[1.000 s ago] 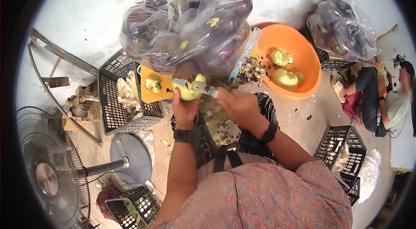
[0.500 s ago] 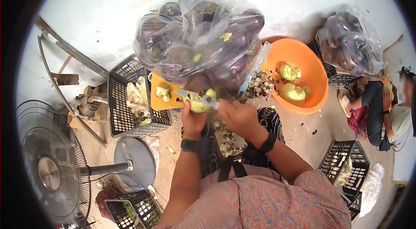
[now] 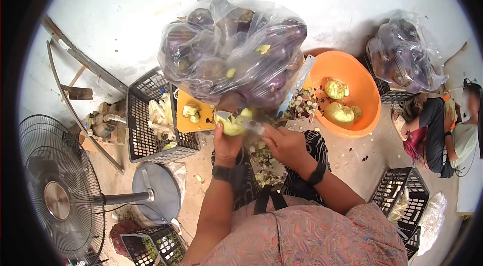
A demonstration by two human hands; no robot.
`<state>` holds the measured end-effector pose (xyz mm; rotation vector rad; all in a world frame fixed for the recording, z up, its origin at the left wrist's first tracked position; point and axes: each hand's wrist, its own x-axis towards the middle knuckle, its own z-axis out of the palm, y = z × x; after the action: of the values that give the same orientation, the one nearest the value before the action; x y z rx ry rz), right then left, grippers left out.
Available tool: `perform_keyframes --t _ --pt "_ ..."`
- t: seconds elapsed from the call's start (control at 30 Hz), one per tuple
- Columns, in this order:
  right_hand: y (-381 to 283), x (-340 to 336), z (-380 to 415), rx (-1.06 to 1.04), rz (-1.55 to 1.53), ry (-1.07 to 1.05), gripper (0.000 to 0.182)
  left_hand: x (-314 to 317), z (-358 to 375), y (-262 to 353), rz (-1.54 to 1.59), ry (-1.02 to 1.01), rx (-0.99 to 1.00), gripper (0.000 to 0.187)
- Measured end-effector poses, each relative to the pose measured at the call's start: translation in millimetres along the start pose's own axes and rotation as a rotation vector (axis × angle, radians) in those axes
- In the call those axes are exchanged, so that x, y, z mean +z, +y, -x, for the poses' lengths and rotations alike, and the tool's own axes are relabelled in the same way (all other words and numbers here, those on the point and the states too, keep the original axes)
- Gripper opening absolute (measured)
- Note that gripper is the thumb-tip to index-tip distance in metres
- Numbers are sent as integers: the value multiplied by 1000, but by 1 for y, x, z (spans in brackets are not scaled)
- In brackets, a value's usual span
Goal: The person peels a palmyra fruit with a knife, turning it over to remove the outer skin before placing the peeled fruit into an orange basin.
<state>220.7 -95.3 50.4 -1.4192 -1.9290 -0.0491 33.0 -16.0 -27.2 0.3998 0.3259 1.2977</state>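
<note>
My left hand (image 3: 227, 146) is closed around a mostly peeled, pale green eggplant (image 3: 232, 126), holding it from below and the left. In my closed right hand (image 3: 288, 148) is a knife (image 3: 250, 125), its blurred blade against the eggplant. Just beyond the hands, a big clear plastic bag (image 3: 221, 60) of dark purple eggplants rests over a yellow board (image 3: 192, 124). Small pale trimmings (image 3: 190, 111) lie on the board. Peel scraps (image 3: 302, 106) are piled to the right, and more lie between my knees.
An orange basin (image 3: 362, 115) at right holds peeled pieces. Left of the board stands a black crate (image 3: 161, 153) with husk-like scraps. A fan (image 3: 58, 200) is at far left. Another bag of eggplants (image 3: 402, 55) and a seated person (image 3: 443, 135) are at right, above another crate (image 3: 402, 190).
My right hand has moved slightly right and down, drawing the knife back along the eggplant. My left hand still holds the eggplant. The whole view has shifted slightly.
</note>
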Motion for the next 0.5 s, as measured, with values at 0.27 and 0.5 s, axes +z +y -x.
perform_keyframes --t 0.27,0.5 --pt "-6 19 -19 25 -83 63 27 7 0 2 -24 -34 17 54" --pt "3 11 -13 108 -152 82 30 1 -2 0 9 -3 26 53"
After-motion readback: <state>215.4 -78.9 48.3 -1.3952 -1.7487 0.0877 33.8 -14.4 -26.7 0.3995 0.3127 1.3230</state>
